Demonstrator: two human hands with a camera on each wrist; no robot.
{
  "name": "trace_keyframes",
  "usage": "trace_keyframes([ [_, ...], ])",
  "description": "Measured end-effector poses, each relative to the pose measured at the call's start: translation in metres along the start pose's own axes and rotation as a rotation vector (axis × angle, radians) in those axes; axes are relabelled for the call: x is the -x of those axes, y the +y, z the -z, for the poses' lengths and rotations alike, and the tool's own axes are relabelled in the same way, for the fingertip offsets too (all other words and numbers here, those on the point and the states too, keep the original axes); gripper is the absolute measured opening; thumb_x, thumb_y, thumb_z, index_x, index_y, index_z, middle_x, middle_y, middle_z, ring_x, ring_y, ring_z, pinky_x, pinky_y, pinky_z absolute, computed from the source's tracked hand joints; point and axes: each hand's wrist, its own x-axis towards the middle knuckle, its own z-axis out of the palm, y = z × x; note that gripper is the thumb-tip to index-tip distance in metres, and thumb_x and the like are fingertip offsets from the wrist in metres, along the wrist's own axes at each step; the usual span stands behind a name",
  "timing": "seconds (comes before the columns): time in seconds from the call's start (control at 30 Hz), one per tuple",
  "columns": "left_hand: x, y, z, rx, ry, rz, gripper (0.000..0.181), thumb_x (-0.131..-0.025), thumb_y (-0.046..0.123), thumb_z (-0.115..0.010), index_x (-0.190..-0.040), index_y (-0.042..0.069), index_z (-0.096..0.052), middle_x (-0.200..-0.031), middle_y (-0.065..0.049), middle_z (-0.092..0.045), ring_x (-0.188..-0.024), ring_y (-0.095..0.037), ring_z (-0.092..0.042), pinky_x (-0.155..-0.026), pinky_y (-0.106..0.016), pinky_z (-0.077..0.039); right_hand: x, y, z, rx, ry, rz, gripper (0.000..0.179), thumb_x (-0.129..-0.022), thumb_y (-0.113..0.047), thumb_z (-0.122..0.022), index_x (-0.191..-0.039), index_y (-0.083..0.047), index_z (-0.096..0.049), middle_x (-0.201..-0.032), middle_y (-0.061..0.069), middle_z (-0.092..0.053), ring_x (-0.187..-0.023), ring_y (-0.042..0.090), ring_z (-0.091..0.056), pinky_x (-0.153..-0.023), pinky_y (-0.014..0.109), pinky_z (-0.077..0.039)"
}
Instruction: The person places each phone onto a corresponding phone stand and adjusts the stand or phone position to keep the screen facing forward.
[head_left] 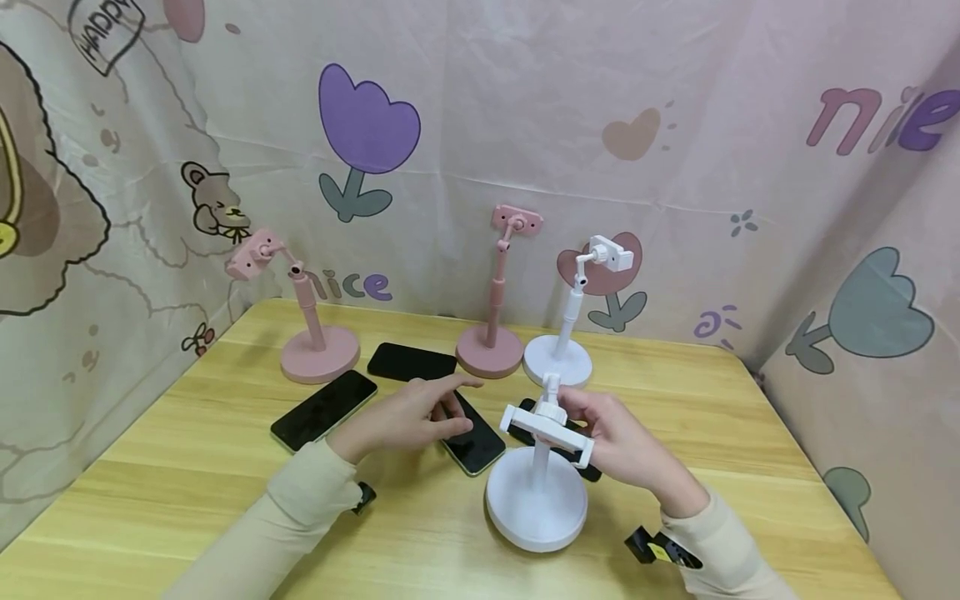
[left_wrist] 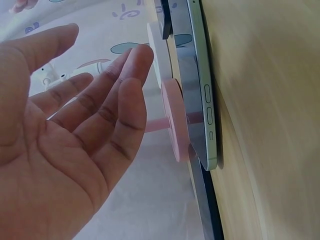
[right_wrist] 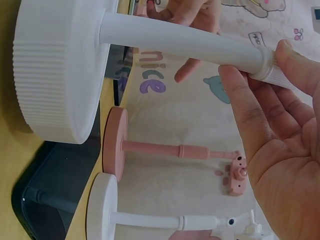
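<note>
A white phone stand [head_left: 537,508] with a round base stands near the front of the table, its clamp facing the head camera. My right hand [head_left: 621,442] grips the upper pole; in the right wrist view, thumb and fingers [right_wrist: 245,107] close around the pole [right_wrist: 185,47] by its collar. Behind that base lies a black phone [right_wrist: 55,175], partly covered by the stand in the head view. My left hand [head_left: 405,417] hovers with loosely bent fingers over a phone with a pale green edge [head_left: 480,446]. Nothing lies in its palm [left_wrist: 60,165] in the left wrist view.
Two pink phone stands [head_left: 321,354] [head_left: 491,350] and a second white stand [head_left: 558,362] line the table's back. Two more dark phones [head_left: 324,408] [head_left: 411,362] lie at the left and back. A printed cloth [head_left: 480,108] hangs behind the wooden table [head_left: 187,467].
</note>
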Motion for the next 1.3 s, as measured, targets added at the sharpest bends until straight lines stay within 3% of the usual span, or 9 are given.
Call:
trace_keyframes([
  [0.2, 0.0001, 0.0012, 0.0004, 0.006, -0.005, 0.0, 0.055, -0.106, 0.032, -0.07, -0.156, 0.018, -0.051, -0.105, 0.007, -0.074, -0.086, -0.003, -0.068, -0.084, -0.024, -0.059, -0.0014, 0.0018, -0.003, -0.02, -0.016, 0.014, 0.014, -0.096, -0.006, -0.078, -0.108, -0.012, -0.073, -0.092, -0.001, -0.073, -0.084, 0.005, -0.065, -0.073, 0.025, -0.058],
  [0.37, -0.0003, 0.0025, 0.0, 0.02, -0.011, 0.007, 0.055, -0.106, 0.031, -0.071, -0.157, 0.019, -0.051, -0.106, 0.006, -0.074, -0.086, -0.004, -0.068, -0.083, -0.024, -0.059, -0.0008, 0.0026, -0.0041, -0.048, -0.038, -0.016, 0.022, -0.099, -0.004, -0.075, -0.12, -0.008, -0.072, -0.1, 0.006, -0.077, -0.084, 0.006, -0.066, -0.069, 0.023, -0.057],
  [0.57, -0.0006, 0.003, -0.0006, 0.024, -0.016, -0.003, 0.055, -0.106, 0.032, -0.071, -0.156, 0.019, -0.052, -0.106, 0.006, -0.074, -0.086, -0.004, -0.068, -0.082, -0.024, -0.059, -0.0005, 0.0022, -0.0054, -0.071, -0.046, -0.008, 0.029, -0.099, 0.0, -0.073, -0.128, -0.003, -0.069, -0.113, 0.013, -0.08, -0.095, 0.005, -0.072, -0.081, 0.026, -0.063],
  [0.73, -0.0005, 0.0023, -0.0015, 0.021, -0.017, -0.009, 0.054, -0.106, 0.031, -0.071, -0.156, 0.02, -0.052, -0.105, 0.007, -0.075, -0.084, -0.004, -0.068, -0.081, -0.025, -0.059, -0.0005, 0.0029, -0.0068, -0.039, -0.035, 0.027, 0.031, -0.098, 0.004, -0.072, -0.128, -0.007, -0.07, -0.113, 0.01, -0.081, -0.098, 0.002, -0.071, -0.083, 0.027, -0.063],
  [1.0, 0.0005, 0.0044, -0.0016, 0.026, -0.024, -0.005, 0.055, -0.106, 0.029, -0.071, -0.156, 0.018, -0.052, -0.106, 0.005, -0.075, -0.085, -0.006, -0.068, -0.081, -0.025, -0.059, -0.0008, 0.0052, -0.0077, -0.014, -0.015, -0.001, 0.026, -0.099, -0.003, -0.073, -0.125, -0.003, -0.072, -0.103, 0.007, -0.079, -0.082, 0.005, -0.066, -0.071, 0.024, -0.058],
  [1.3, 0.0002, 0.0046, -0.0018, 0.036, -0.025, -0.006, 0.055, -0.106, 0.028, -0.071, -0.156, 0.017, -0.052, -0.106, 0.004, -0.076, -0.084, -0.006, -0.068, -0.082, -0.024, -0.059, -0.0004, 0.0092, -0.0064, -0.001, -0.008, 0.013, 0.029, -0.097, -0.001, -0.074, -0.126, -0.005, -0.072, -0.112, 0.01, -0.081, -0.09, 0.002, -0.07, -0.077, 0.024, -0.059],
])
